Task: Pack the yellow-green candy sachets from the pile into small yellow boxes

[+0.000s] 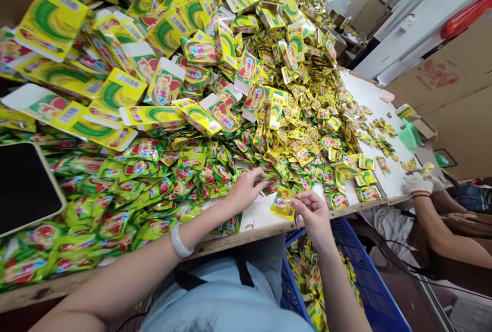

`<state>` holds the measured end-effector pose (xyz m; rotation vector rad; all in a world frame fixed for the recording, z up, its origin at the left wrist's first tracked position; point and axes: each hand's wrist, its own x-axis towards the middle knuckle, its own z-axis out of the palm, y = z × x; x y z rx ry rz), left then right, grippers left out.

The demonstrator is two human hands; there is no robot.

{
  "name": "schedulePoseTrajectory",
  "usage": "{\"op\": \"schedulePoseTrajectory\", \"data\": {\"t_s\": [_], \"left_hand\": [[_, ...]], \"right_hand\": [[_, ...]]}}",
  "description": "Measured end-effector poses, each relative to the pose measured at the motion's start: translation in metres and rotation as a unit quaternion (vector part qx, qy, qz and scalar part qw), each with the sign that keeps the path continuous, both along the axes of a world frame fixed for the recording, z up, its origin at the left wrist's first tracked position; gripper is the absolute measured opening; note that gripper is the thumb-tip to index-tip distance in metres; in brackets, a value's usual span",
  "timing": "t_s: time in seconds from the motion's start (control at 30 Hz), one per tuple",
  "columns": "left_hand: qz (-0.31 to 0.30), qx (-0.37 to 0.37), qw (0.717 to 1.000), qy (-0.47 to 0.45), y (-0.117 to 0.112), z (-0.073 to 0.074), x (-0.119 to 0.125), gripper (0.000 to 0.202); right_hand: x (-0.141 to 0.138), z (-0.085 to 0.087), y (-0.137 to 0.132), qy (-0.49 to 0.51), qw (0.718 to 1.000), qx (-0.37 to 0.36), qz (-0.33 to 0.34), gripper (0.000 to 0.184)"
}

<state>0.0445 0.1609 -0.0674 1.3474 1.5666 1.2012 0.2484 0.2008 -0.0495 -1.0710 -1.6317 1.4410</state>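
Me: Between the fingers (303,200) of my right hand (313,214): one yellow sachet (283,203), pinched by its edge, just over the desk (246,237) rim. Nothing else in that grip.

Checker: And the other?

Me: My left hand (246,188) sits just beside it, its fingers curled down onto the near edge of the green sachets (146,168). It's touching them. Whether it's gripping one, can't tell.

Checker: Progress?

Me: Early, I'd judge. Beyond both hands the sachet heap (307,132) covers nearly the whole desk, with flat cartons (115,91) piled on it further out. Below my right wrist a blue crate (346,250) holds some sachets and looks far from full. There's only a small bare patch of desk under my hands.

Checker: Anyone else?

Me: A co-worker's gloved hand (417,184), well off to my right, at the desk corner.
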Motion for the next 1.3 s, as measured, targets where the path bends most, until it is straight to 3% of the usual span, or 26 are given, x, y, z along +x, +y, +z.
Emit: {"op": "schedulePoseTrajectory", "data": {"t_s": [0.1, 0.2, 0.33, 0.47, 0.6, 0.67, 0.73, 0.8, 0.87, 0.9, 0.97, 1.03, 1.13, 1.23, 1.3], "left_hand": [[0.008, 0.019, 0.981, -0.195, 0.0, 0.0, 0.011, 0.026], [0.01, -0.007, 0.945, -0.326, 0.0, 0.0, 0.015, 0.041], [0.016, 0.002, 0.943, -0.331, 0.0, 0.004, 0.013, 0.046], [0.027, 0.047, 0.953, -0.297, -0.003, 0.006, 0.021, 0.041], [0.065, 0.068, 0.986, -0.135, -0.004, 0.007, 0.022, 0.034], [0.06, 0.105, 0.993, -0.007, -0.002, 0.017, 0.005, 0.032], [0.067, 0.14, 0.977, 0.146, 0.003, 0.036, -0.031, 0.033], [0.155, 0.13, 0.926, 0.318, 0.016, 0.059, -0.08, 0.04], [0.27, 0.051, 0.842, 0.465, 0.037, 0.08, -0.13, 0.044], [0.296, 0.008, 0.807, 0.511, 0.047, 0.087, -0.15, 0.046], [0.285, -0.061, 0.78, 0.554, 0.062, 0.094, -0.175, 0.041], [0.254, -0.077, 0.789, 0.553, 0.065, 0.092, -0.18, 0.031], [0.186, 0.024, 0.842, 0.506, 0.057, 0.09, -0.162, 0.017], [0.039, 0.153, 0.91, 0.383, 0.043, 0.096, -0.136, 0.017], [0.009, 0.209, 0.945, 0.252, 0.036, 0.1, -0.123, 0.014]], "right_hand": [[-0.02, 0.004, 0.0, 0.071, 0.996, 0.003, -0.054, 0.033], [-0.034, -0.002, 0.001, 0.059, 0.994, 0.042, -0.079, 0.033], [-0.036, -0.007, 0.003, 0.008, 0.994, 0.077, -0.073, 0.031], [-0.036, -0.011, 0.0, 0.013, 0.988, 0.097, -0.116, 0.047], [-0.042, -0.022, 0.0, 0.088, 0.996, -0.021, 0.008, 0.043], [-0.041, -0.028, 0.004, 0.096, 0.995, -0.018, -0.013, 0.04], [-0.038, -0.031, 0.009, 0.059, 0.996, 0.036, -0.048, 0.037], [-0.034, -0.034, 0.014, 0.01, 0.993, 0.101, -0.052, 0.035], [-0.035, -0.039, 0.017, -0.009, 0.99, 0.134, -0.043, 0.035], [-0.037, -0.043, 0.019, -0.004, 0.991, 0.129, -0.038, 0.036], [-0.047, -0.046, 0.022, 0.026, 0.996, 0.082, -0.032, 0.042], [-0.059, -0.042, 0.025, 0.067, 0.998, 0.005, -0.016, 0.049], [-0.081, -0.017, 0.03, 0.124, 0.989, -0.063, 0.05, 0.053], [-0.109, 0.016, 0.035, 0.17, 0.974, -0.069, 0.129, 0.045], [-0.128, 0.032, 0.033, 0.206, 0.964, -0.077, 0.15, 0.04]]}}
